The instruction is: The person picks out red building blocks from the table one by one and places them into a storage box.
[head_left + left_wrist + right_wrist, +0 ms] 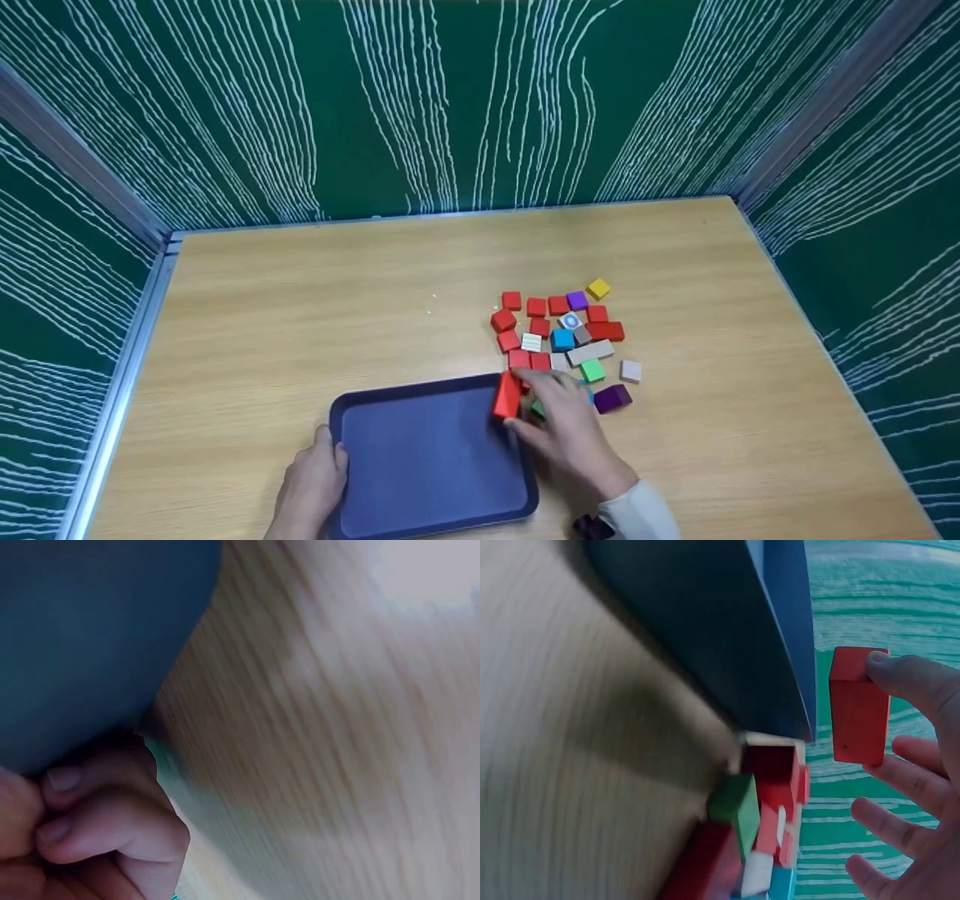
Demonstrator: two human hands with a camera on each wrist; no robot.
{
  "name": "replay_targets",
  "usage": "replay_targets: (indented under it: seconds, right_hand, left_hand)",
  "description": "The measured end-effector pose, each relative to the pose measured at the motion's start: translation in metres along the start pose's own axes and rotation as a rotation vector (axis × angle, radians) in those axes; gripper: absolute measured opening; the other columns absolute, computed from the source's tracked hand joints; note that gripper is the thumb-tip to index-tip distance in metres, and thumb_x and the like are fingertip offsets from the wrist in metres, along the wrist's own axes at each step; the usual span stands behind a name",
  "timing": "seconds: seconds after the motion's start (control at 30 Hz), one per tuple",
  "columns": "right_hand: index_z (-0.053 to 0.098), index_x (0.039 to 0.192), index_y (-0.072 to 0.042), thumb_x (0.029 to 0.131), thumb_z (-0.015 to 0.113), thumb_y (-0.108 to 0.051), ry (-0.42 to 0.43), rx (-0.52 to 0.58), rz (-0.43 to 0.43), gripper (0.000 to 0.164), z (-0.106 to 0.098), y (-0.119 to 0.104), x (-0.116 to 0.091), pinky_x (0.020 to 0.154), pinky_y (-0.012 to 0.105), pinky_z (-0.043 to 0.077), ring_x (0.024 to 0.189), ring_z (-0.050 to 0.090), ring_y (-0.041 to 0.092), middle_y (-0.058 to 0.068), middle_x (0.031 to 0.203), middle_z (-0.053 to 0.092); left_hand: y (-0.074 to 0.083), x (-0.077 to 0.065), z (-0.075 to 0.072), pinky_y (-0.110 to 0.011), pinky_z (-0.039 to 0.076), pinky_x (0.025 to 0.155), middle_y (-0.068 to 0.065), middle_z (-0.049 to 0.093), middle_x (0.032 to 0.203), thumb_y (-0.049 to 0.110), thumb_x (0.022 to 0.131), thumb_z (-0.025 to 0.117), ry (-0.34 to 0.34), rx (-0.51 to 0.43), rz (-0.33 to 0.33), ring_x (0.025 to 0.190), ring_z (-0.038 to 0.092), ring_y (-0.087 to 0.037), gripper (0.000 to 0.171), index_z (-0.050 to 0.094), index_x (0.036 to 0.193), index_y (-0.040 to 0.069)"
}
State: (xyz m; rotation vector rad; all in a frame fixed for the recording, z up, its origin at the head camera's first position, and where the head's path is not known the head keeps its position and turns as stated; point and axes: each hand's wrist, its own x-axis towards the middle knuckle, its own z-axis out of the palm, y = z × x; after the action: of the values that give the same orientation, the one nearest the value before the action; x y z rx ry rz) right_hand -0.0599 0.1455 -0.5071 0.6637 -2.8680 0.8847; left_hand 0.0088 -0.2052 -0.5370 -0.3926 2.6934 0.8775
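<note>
The left hand [310, 474] held the tray [435, 450] by its left edge, presumably to steady it. Above the tray's far-right corner, the right hand [571, 433] pinched a red block [507, 396] end to end between thumb and index finger, likely raised to clear the rim, its remaining fingers spread.

The left grip [112, 829], fingers curled, sits against the blue tray [90, 637] at upper left; the wood-grained worktop [322, 727] fills the right, glare [427, 570] whitening its top corner.
</note>
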Motion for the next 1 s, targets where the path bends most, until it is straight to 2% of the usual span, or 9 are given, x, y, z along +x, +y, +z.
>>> replay_targets:
  seconds: [0.1,0.23,0.5,0.77,1.0]
  right_hand:
    - [0.057,0.138,-0.013,0.081,0.086,-0.036,-0.007,0.002,-0.003,0.068,0.006,-0.001,0.001,0.096,0.052,0.039,0.119,0.052,0.030,0.004,0.127,0.064]
    - [0.059,0.134,-0.014,0.079,0.087,-0.037,-0.022,-0.015,0.010,0.067,0.015,-0.001,-0.001,0.099,0.052,0.037,0.121,0.050,0.028,0.001,0.126,0.064]
    - [0.059,0.135,-0.018,0.078,0.086,-0.043,-0.130,-0.068,0.080,0.067,0.031,-0.003,-0.001,0.108,0.058,0.027,0.127,0.044,0.028,-0.002,0.125,0.065]
    - [0.060,0.134,-0.018,0.082,0.083,-0.045,-0.184,-0.103,0.067,0.064,0.036,-0.003,0.000,0.107,0.063,0.025,0.129,0.044,0.031,-0.001,0.128,0.064]
    - [0.058,0.138,-0.018,0.085,0.078,-0.048,-0.168,-0.108,0.019,0.064,0.035,0.001,-0.001,0.106,0.064,0.027,0.130,0.044,0.029,0.000,0.135,0.061]
  left_hand:
    - [0.001,0.000,0.001,-0.038,0.044,0.049,-0.009,0.054,0.069,0.014,0.104,0.045,0.002,-0.005,0.008,0.058,0.055,-0.023,0.017,0.047,0.110,-0.002]
    - [0.001,-0.001,0.001,-0.035,0.041,0.047,-0.006,0.051,0.066,0.013,0.104,0.044,0.007,-0.013,0.016,0.054,0.052,-0.021,0.015,0.048,0.107,-0.002]
    - [0.001,-0.001,0.001,-0.034,0.042,0.047,-0.006,0.049,0.066,0.012,0.105,0.042,-0.022,-0.034,-0.010,0.053,0.052,-0.020,0.012,0.047,0.104,0.001]
    - [0.000,-0.001,0.002,-0.034,0.041,0.046,-0.007,0.050,0.066,0.014,0.105,0.042,-0.027,-0.036,-0.012,0.053,0.052,-0.020,0.015,0.046,0.106,0.000]
    - [0.000,-0.001,0.001,-0.034,0.040,0.046,-0.007,0.050,0.064,0.014,0.105,0.043,-0.016,-0.020,-0.013,0.051,0.052,-0.021,0.015,0.046,0.107,-0.001]
